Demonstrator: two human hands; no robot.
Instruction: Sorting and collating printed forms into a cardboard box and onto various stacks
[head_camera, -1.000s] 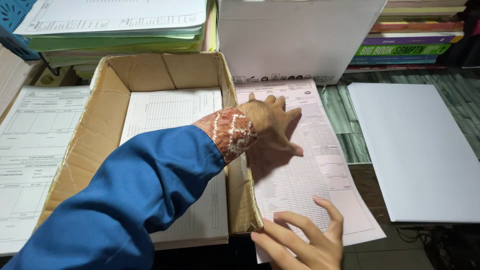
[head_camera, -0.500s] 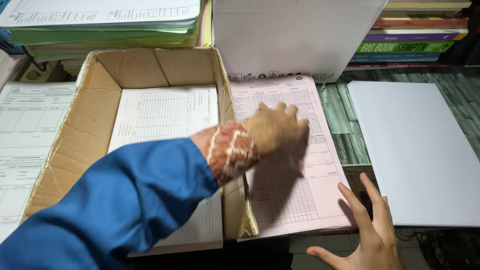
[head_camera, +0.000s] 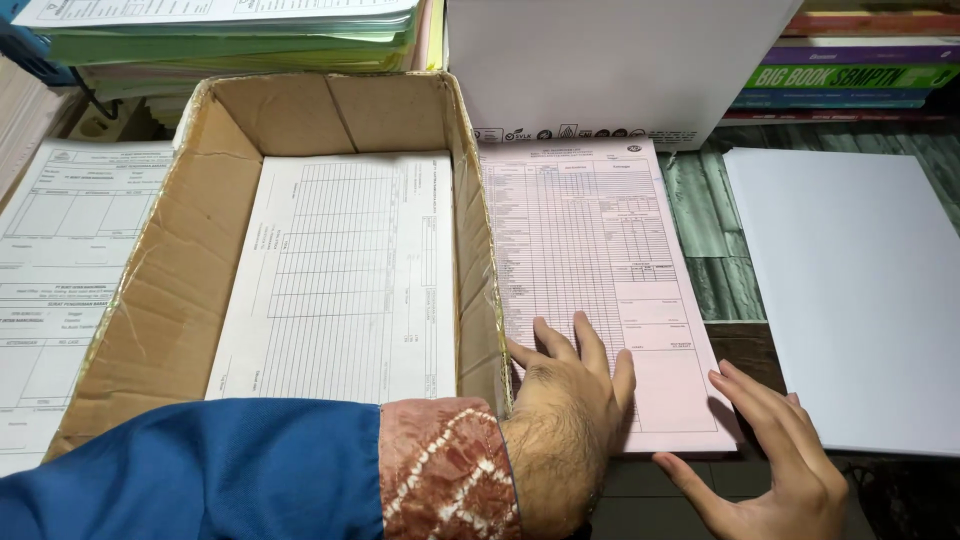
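A pink gridded form (head_camera: 600, 290) lies by a brown cardboard box (head_camera: 160, 300); the sleeve (head_camera: 200, 470) is blue, rust-patterned cuff.

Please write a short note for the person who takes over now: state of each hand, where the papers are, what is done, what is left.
Left hand: open, flat on the lower part of the pink form stack.
Right hand: open, fingertips at the stack's lower right corner; no grip on anything.
Pink stack lies between the cardboard box and the blank white sheets.
White forms lie inside the box.
Done: pink stack lies squared on the table.
Left: pink stack is not yet lifted.

Cardboard box (head_camera: 150, 300), blank sheets (head_camera: 860, 290), books (head_camera: 850, 75)
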